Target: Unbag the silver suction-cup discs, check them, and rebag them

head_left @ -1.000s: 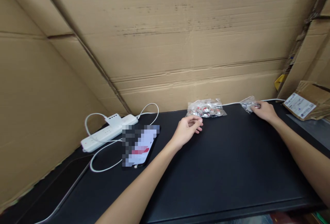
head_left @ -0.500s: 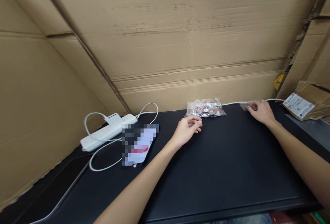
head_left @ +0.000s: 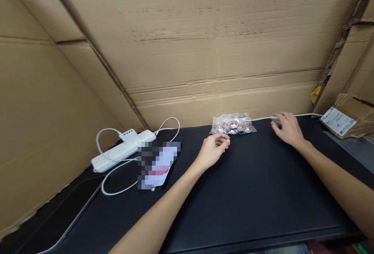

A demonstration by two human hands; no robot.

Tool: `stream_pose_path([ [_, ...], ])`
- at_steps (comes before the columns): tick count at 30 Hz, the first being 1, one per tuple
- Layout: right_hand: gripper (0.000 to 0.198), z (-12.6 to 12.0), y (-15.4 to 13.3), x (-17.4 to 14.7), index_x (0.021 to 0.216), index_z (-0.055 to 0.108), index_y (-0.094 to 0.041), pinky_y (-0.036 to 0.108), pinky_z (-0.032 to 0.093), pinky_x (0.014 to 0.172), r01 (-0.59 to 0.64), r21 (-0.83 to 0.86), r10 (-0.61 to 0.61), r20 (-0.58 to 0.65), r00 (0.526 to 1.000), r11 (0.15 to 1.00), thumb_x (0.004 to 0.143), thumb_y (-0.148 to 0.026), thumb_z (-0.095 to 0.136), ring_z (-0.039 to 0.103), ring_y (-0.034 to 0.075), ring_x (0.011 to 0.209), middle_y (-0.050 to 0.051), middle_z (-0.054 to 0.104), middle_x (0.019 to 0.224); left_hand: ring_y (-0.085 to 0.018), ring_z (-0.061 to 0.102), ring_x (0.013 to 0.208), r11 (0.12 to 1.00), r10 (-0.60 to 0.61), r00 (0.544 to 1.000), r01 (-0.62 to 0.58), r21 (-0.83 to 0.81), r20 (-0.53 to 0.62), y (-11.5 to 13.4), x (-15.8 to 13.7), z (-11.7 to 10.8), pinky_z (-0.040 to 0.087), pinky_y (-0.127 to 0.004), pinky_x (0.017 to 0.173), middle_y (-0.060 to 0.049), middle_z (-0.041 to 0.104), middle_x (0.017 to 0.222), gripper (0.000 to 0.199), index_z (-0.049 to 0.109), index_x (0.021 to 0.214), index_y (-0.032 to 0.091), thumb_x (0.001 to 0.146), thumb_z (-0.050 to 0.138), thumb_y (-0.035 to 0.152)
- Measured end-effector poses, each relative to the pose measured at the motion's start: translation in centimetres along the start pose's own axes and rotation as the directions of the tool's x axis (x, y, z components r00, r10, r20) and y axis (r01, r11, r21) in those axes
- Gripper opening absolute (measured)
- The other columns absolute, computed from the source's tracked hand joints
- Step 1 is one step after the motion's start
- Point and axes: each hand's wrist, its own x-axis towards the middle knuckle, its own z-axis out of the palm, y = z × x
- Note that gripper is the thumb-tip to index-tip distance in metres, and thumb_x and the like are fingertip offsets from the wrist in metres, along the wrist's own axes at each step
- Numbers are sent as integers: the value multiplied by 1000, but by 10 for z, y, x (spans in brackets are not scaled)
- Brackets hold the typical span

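Observation:
My left hand [head_left: 214, 149] rests just in front of a clear plastic bag [head_left: 233, 123] that holds several shiny silver pieces with red marks. Its fingers are loosely curled toward the thumb, and nothing shows in them. Farther right, my right hand [head_left: 288, 129] lies over a small clear plastic piece [head_left: 275, 119], perhaps another bag, near the back of the black tabletop [head_left: 251, 191]. The thumb stands apart from the fingers there, and the palm side is hidden.
At left lie a white power strip [head_left: 108, 156] with a looped white cable [head_left: 112, 193] and a phone [head_left: 160, 168] with a blurred screen. A torn cardboard box [head_left: 362, 110] with a label stands at right. A cardboard wall [head_left: 204, 51] closes off the back.
My right hand has shifted slightly left and its fingers have spread; the small dark, shiny thing at its fingertips no longer shows. My left hand's fingers have curled a little closer.

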Motion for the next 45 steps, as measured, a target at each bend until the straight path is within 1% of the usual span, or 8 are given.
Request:
stream_pose_path([
  [4,47,1,-47,-4,135,53,-12,48,38,110,199,186,-222,112,968,962,97,-38,42,46,32,133,19,50,143,-23,65,94,907,202,979,-180,381,-17,3,-7,3,52,-39,86,-6,72,96,16,68,99,19,89,57,26],
  [8,50,2,-76,-10,144,42,-17,46,40,110,232,325,-321,255,912,917,99,-36,41,47,29,135,16,51,145,-26,58,108,787,287,956,-274,553,66,2,-11,6,47,-42,96,-8,68,106,20,67,106,18,89,58,25],
  [15,44,-4,-80,-12,133,47,-17,45,51,96,67,415,-199,284,938,907,92,-31,54,62,30,113,16,65,119,-26,56,106,767,240,966,-250,590,97,0,-10,6,47,-43,96,-8,67,104,20,67,106,18,90,56,27],
  [23,17,-8,-84,-9,104,66,-20,40,52,87,176,590,-335,171,927,788,91,-19,56,65,24,97,9,68,105,-28,54,112,761,289,952,-294,579,104,0,-13,7,44,-45,100,-9,65,110,23,65,110,19,91,56,30],
  [29,19,-13,-97,-12,108,65,-22,39,51,89,221,675,-420,145,896,704,91,-19,58,64,22,98,7,68,104,-34,28,143,662,378,909,-399,634,177,4,-17,12,26,-54,116,-10,44,149,53,47,142,24,92,57,38],
  [34,6,-20,-108,-13,94,62,-21,38,50,84,234,640,-422,155,893,732,90,-24,60,61,22,92,6,66,94,-36,11,150,645,303,921,-388,658,246,-4,-16,8,13,-59,119,-7,30,160,58,42,148,29,95,46,53],
  [39,19,-25,-109,-13,108,62,-21,38,50,81,238,572,-406,185,895,785,90,-29,61,59,22,89,5,64,89,-32,7,151,660,259,941,-338,671,220,-15,-7,-2,7,-55,120,-6,26,161,61,36,151,27,97,39,56],
  [45,15,-35,-110,-12,102,68,-24,36,49,78,293,640,-508,178,843,711,92,-31,59,58,20,81,2,62,79,-32,5,152,656,216,962,-271,704,169,-26,2,-15,6,-57,120,-8,22,163,65,32,152,25,97,39,57],
])
